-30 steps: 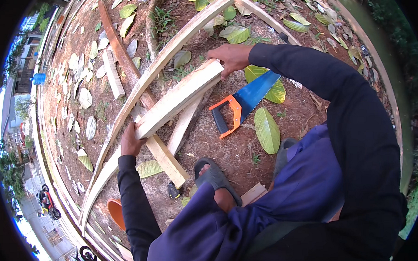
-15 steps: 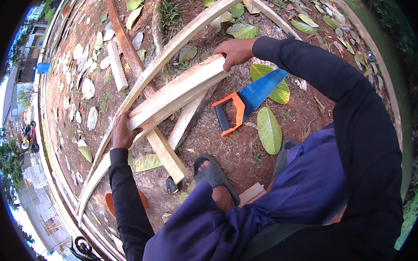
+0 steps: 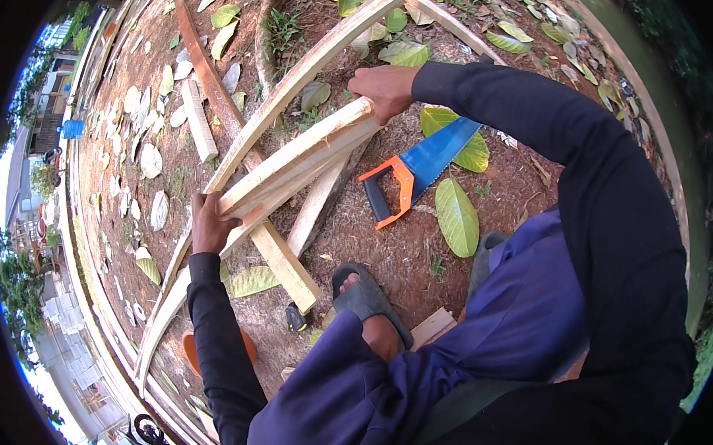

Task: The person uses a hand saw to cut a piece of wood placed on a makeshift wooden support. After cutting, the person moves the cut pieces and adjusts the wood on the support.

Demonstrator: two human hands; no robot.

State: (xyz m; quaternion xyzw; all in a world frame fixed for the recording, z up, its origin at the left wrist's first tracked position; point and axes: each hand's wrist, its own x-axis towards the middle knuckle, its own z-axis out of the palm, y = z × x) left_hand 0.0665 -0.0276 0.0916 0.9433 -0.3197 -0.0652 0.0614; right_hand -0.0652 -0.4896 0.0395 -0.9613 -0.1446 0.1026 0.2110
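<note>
A short pale wooden board lies between my hands, slanting up from left to right. My left hand is closed on its near-left end, thumb along the side. My right hand wraps round its far-right end, with part of the fingers hidden behind the wood. Below it, a long pale timber runs under the board, and a crossing wooden piece passes beneath. Right of the board, a handsaw with a blue blade and an orange and black handle lies on the ground, untouched.
A long curved-looking timber and a brown plank lie beyond. A short offcut rests at the left. Near my sandalled foot are a small black and yellow tool and an orange object. Leaves litter the soil.
The board has tilted between my hands, so its broad top face now shows narrower. My right hand has shifted a little left with its end; the left hand stays on the other end.
</note>
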